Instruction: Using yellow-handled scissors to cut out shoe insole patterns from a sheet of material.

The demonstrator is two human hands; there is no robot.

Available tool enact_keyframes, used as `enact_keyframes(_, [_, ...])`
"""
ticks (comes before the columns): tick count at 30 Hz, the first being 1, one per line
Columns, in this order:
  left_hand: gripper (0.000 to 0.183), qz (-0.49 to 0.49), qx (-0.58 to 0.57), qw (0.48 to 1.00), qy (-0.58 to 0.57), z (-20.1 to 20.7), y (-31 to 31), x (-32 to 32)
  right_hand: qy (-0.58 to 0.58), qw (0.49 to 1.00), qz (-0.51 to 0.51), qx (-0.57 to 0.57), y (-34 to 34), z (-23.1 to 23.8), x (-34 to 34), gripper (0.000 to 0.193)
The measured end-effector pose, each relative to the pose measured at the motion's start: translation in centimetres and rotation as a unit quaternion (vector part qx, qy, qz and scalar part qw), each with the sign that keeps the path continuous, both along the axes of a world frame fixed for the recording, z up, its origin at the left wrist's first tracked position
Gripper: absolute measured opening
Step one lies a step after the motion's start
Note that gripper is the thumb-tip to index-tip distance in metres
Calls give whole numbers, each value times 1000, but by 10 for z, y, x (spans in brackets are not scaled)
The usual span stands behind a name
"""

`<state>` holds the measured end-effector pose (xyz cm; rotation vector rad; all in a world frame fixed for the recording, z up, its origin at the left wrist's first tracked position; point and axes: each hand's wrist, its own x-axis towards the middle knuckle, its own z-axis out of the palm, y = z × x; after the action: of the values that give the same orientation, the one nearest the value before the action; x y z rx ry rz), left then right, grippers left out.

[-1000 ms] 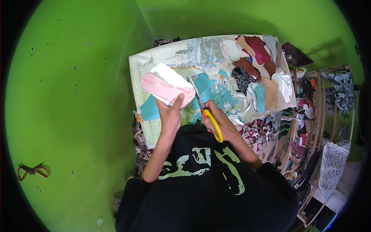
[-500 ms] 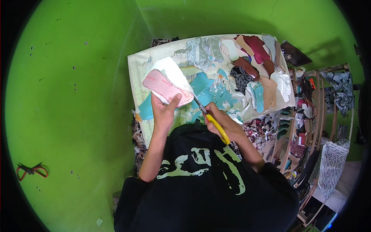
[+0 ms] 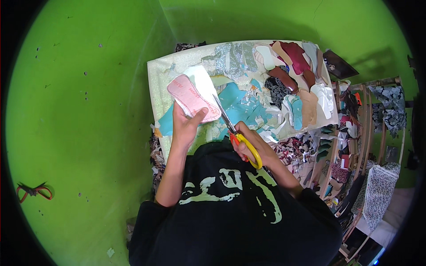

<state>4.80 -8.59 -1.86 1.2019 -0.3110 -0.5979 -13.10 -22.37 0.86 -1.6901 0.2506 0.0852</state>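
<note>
My left hand (image 3: 187,124) grips a pink sole-shaped pattern (image 3: 188,95) with red writing, its thumb pressed on the lower right end. Under the pattern lies a white sheet (image 3: 202,80), held along with it and sticking out past its upper right side. My right hand (image 3: 253,142) is closed round the handles of a pair of scissors (image 3: 248,148), yellow and orange. Their blades reach up and left to the right edge of the white sheet; whether they bite into it I cannot tell. Teal scraps (image 3: 233,99) lie on the table just beyond.
On the pale table (image 3: 157,75), cut sole-shaped pieces lie in piles, with maroon ones (image 3: 297,55) and white ones (image 3: 324,95) at the right. A wooden rack (image 3: 361,128) of materials stands further right. Red-handled scissors (image 3: 33,191) hang on the green wall (image 3: 84,133).
The pattern and sheet have tilted a little and shifted slightly. The scissors have spread wider, their orange handle now showing beside the yellow one.
</note>
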Motion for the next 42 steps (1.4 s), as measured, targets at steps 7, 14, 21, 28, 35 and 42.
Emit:
enact_keyframes(7, [69,-81,15,997,12,5,9,12,-7,996,32,-87,-13,-1,-6,71])
enact_keyframes(14, [77,-136,43,990,0,13,10,18,52,994,53,-82,-8,6,-6,62])
enact_keyframes(21, [89,-153,-9,985,84,6,13,22,55,993,38,-95,-3,4,-7,56])
enact_keyframes(28, [91,-168,-60,958,223,5,9,8,26,994,12,-105,3,-5,0,57])
enact_keyframes(35, [88,-175,-99,942,268,-5,5,-6,-5,993,-29,-110,7,-19,5,62])
enact_keyframes(42, [84,-183,-94,932,297,-7,4,-8,-14,990,-55,-128,10,-20,5,64])
